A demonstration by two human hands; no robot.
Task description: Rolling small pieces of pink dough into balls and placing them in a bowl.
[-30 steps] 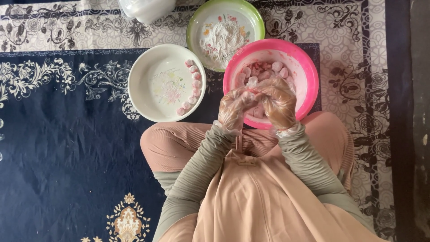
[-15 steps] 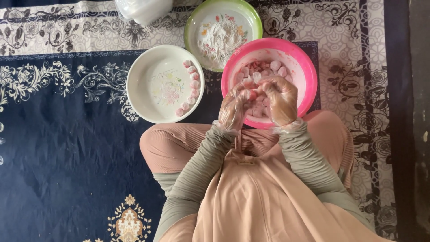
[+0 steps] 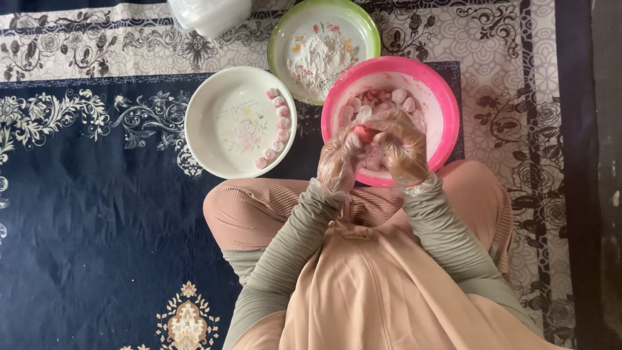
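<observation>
Both my hands wear clear plastic gloves and meet over the near side of a pink bowl (image 3: pixel 440 104). My left hand (image 3: pixel 338 162) and my right hand (image 3: pixel 403 146) pinch a small pink dough piece (image 3: pixel 364 133) between their fingertips. The bowl holds pink dough and several pale rolled balls (image 3: pixel 402 97). To the left lies a white plate (image 3: pixel 220 129) with several pink dough balls (image 3: pixel 277 129) lined along its right rim. Behind, a green-rimmed plate (image 3: pixel 285 39) carries a heap of white flour (image 3: pixel 321 58).
I sit cross-legged on a dark blue carpet (image 3: pixel 84 227) with pale floral patterns. A white container (image 3: pixel 210 14) stands at the top edge, behind the white plate. My knees (image 3: pixel 240 210) lie just below the bowl and plate.
My hands have drawn closer together over the pink bowl, fingertips now meeting around the small dough piece. The plates have not moved.
</observation>
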